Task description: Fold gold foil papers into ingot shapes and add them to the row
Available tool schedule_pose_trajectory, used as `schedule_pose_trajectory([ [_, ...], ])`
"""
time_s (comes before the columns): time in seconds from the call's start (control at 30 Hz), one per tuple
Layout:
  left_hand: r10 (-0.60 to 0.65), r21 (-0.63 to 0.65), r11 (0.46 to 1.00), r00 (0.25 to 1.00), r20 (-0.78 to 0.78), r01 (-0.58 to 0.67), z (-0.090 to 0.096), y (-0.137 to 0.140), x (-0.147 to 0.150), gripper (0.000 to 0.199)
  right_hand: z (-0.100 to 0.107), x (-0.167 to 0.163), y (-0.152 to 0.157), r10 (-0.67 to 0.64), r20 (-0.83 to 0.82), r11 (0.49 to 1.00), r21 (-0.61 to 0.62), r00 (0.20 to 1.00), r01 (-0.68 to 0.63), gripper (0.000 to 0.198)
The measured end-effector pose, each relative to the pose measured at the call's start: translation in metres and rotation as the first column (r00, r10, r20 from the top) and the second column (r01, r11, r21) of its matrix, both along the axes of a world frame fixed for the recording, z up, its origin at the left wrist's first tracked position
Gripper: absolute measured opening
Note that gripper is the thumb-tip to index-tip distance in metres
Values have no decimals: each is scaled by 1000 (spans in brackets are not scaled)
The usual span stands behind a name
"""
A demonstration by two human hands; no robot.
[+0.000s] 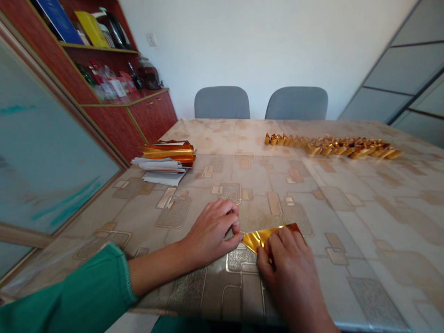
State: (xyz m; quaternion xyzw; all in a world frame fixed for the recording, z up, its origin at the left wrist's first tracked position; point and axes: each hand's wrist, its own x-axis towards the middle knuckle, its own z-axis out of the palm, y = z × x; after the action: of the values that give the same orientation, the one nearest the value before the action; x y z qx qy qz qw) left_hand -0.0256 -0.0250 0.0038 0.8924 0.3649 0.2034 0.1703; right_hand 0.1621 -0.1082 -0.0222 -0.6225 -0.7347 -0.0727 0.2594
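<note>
A sheet of shiny gold foil paper (pixel 256 239), folded to a pointed shape, lies on the table near its front edge. At the paper's left point, the thumb and fingers of my left hand (pixel 220 229) are pinched together on the tip. My right hand (pixel 289 263) is closed over the paper's right part, its curled fingers pressing it and hiding much of it. A reddish-brown corner shows just beyond the right knuckles.
On the patterned tablecloth (pixel 249 175), a stack of gold and white paper sheets (pixel 169 155) lies at left. Rows of folded gold paper pieces (pixel 333 145) stand at the far right. Two grey chairs (pixel 222 102) are behind the table, with a red cabinet (pixel 152 113) at left.
</note>
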Motion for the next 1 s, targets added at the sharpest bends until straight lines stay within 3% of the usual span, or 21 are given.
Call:
schedule_pose_trajectory([
  [0.3, 3, -42, 999, 1000, -10, -4, 3, 5, -2, 20, 4, 0, -1, 16, 21, 996, -85, 1000, -14, 10],
  [0.4, -60, 51, 997, 997, -45, 62, 6, 1, 1, 15, 6, -1, -1, 15, 28, 993, -114, 1000, -12, 10],
  [0.5, -189, 272, 935, 970, -154, 226, 7, -5, 5, 3, 6, -1, -1, 0, 37, 994, -108, 999, 4, 11],
  [0.53, -230, 322, 902, 952, -203, 287, 7, -7, 6, 7, 5, -1, -1, -6, 41, 995, -104, 999, 10, 11],
  [0.7, -364, 367, 801, 871, -330, 473, 4, -11, 7, 18, 6, -1, -1, -36, 43, 992, -120, 998, 41, 20],
  [1.0, -298, 413, 826, 920, -255, 383, 5, -33, 2, 32, 8, -4, 0, -60, 80, 990, -122, 995, 69, 18],
])
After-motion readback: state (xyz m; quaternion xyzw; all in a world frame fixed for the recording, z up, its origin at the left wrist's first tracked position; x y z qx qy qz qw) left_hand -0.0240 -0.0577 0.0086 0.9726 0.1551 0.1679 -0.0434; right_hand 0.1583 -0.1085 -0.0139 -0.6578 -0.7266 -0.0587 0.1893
